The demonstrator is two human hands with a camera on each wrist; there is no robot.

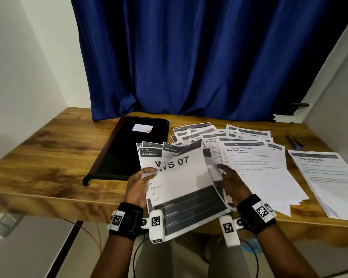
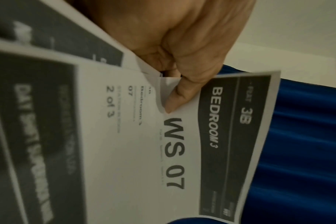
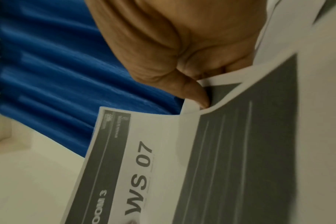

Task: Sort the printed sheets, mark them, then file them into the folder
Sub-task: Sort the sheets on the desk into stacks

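A small bundle of printed sheets (image 1: 181, 177) was held up over the near edge of a wooden table (image 1: 48, 149), gripped on both sides. The left hand (image 1: 138, 187) was closed on the bundle's left edge, its thumb pinched over the paper beside the large heading "WS 07"; in the left wrist view the thumb (image 2: 182, 94) lay on the top sheet under the bar reading "BEDROOM 3". The right hand (image 1: 230, 183) was closed on the right edge, with the thumb tucked between two sheets, as if one was being peeled from the next. The long axis of the held sheets ran from near to far, tilted slightly to the right, with the heading at the far end. A closed black folder (image 1: 133, 149) lay flat on the table, beyond and to the left of the bundle, its long axis also running near to far; the left hand was judged the nearer one to it. A fanned spread of loose pages (image 1: 249, 155) lay beyond and to the right of the right hand, and a neater stack (image 1: 329, 177) sat further right. A blue curtain (image 1: 199, 57) hung behind the table. Sorting appeared unfinished, and no sheets had yet been filed.
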